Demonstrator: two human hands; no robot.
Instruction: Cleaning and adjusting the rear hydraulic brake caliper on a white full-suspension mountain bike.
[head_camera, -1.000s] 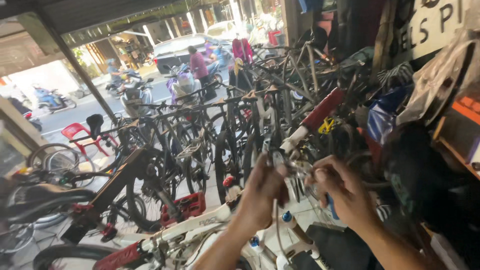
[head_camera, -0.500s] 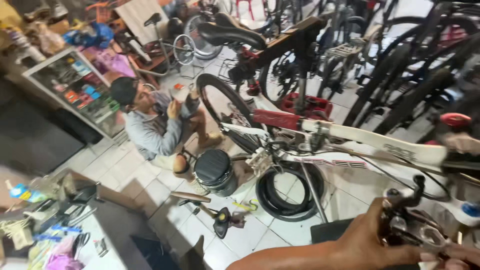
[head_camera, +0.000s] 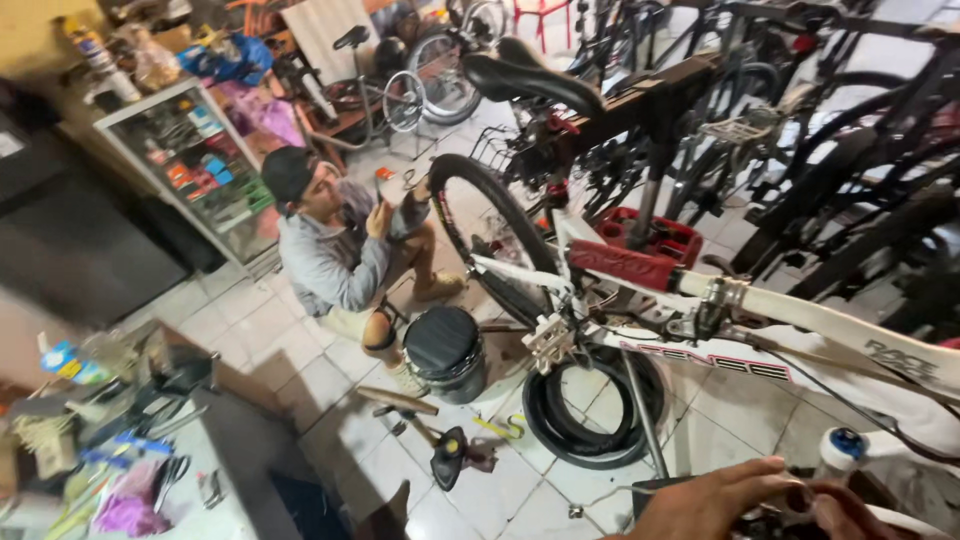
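Head view sits a bit lower than before. Left hand (head_camera: 705, 500) and right hand (head_camera: 850, 510) pinch a small bike part (head_camera: 790, 505) at the bottom, under the white bike frame (head_camera: 800, 320).

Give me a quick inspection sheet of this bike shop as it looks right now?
Surface: white tiled floor, tools scattered on it.
Job's things: left hand and right hand on a small dark bike part; details unclear.
Clutter: crowded workbench, tyre, black stool.
Grippers: both hands at bottom edge, grip cannot be told.
Cables: thin black cable along white bike frame.
Surroundings: crouching person, glass cabinet, many parked bikes.
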